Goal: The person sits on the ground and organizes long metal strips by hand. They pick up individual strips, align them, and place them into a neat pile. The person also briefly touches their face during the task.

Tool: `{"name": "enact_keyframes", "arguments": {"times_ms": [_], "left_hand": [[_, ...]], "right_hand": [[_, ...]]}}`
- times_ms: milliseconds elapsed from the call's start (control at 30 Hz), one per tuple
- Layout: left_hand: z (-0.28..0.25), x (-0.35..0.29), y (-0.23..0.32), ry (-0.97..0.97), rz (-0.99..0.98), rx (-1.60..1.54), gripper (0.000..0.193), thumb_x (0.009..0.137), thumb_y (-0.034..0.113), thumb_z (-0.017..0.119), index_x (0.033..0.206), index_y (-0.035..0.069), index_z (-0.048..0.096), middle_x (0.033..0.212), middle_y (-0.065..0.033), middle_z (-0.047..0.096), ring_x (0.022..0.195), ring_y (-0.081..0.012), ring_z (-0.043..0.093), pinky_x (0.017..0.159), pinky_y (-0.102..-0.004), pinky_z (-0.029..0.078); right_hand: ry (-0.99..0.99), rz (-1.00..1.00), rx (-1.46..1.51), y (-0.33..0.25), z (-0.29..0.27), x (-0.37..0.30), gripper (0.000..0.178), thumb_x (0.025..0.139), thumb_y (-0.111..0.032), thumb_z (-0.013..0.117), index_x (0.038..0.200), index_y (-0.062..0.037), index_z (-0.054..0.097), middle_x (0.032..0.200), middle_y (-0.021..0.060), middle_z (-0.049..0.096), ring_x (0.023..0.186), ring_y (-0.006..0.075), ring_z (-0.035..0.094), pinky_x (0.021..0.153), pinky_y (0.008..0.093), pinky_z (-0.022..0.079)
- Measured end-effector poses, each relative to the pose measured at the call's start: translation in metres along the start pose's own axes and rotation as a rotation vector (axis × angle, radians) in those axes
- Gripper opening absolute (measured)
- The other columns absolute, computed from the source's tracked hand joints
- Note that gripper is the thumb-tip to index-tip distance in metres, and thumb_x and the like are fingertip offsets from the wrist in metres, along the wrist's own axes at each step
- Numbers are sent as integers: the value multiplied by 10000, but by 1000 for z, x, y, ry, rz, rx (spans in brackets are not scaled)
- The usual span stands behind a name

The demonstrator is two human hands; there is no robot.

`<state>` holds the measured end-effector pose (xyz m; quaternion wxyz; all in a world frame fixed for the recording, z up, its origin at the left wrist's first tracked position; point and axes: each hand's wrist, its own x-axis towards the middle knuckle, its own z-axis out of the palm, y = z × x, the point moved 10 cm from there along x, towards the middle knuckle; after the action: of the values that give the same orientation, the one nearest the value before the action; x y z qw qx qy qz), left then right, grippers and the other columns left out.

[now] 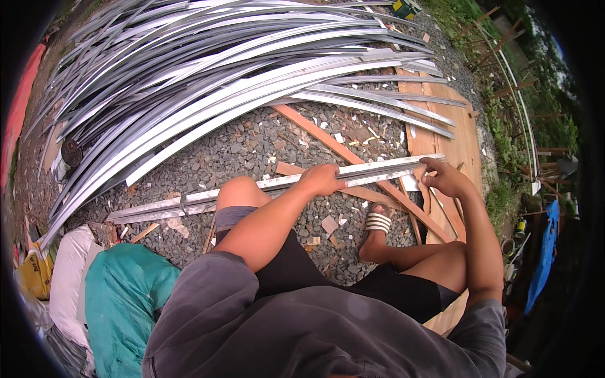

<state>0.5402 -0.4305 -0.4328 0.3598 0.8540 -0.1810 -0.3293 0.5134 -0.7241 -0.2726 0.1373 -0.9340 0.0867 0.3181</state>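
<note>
Long silvery metal channels [265,184] lie side by side across the gravel in front of me, running from the lower left to a plywood sheet on the right. My left hand [322,179] is closed over them near the middle, its fingertips hidden on the far side. At their right end, my right hand [446,178] has its curled index finger and thumb on the metal. A small dark band or clip [183,200] crosses the channels near their left part.
A large heap of metal channels [220,63] fills the far ground. Plywood [463,120] lies to the right, with reddish wooden strips [321,140] crossing the gravel [227,142]. A green sack [123,290] and a white sack [69,277] stand at lower left. My sandalled foot [378,225] rests before me.
</note>
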Motion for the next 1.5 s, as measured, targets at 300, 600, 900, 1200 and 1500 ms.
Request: {"name": "enact_keyframes", "arguments": {"times_ms": [300,600,900,1200,1500], "left_hand": [[-236,21,-102,679,-375,485,654,843,407,784,1358,82,542,1384,-196,496,1330,-392,455,1043,-552,419],[-245,23,-213,507,-701,621,1030,731,389,897,1558,183,317,1552,-134,413,1463,-370,340,1138,-620,314],[-235,17,-199,659,-539,743,346,832,186,684,1164,98,640,1201,-154,626,1150,-352,607,972,-549,455],[-222,13,-154,309,-390,689,456,829,278,639,1201,13,637,1157,-274,699,1109,-410,673,959,-490,523],[-178,4,-56,469,-50,532,340,782,119,664,1120,87,643,1102,-163,706,989,-357,711,808,-483,579]], "right_hand": [[49,-52,41,-23,-22,-23,670,915,-364,733,1506,-181,475,1321,245,639,1206,395,632,1016,438,490],[43,-46,79,-21,-28,-44,663,912,-387,733,1490,-171,488,1290,240,659,1202,398,635,1005,453,495],[34,-110,102,-26,-32,-52,679,910,-418,716,1490,-156,480,1288,226,662,1199,407,630,1007,472,486],[55,-116,129,-25,-32,-52,658,911,-378,723,1476,-132,493,1270,241,664,1174,403,640,992,472,492],[55,-378,288,-72,-34,-22,1066,734,-711,768,1521,-70,442,1279,198,571,1007,255,578,846,393,538]]}}
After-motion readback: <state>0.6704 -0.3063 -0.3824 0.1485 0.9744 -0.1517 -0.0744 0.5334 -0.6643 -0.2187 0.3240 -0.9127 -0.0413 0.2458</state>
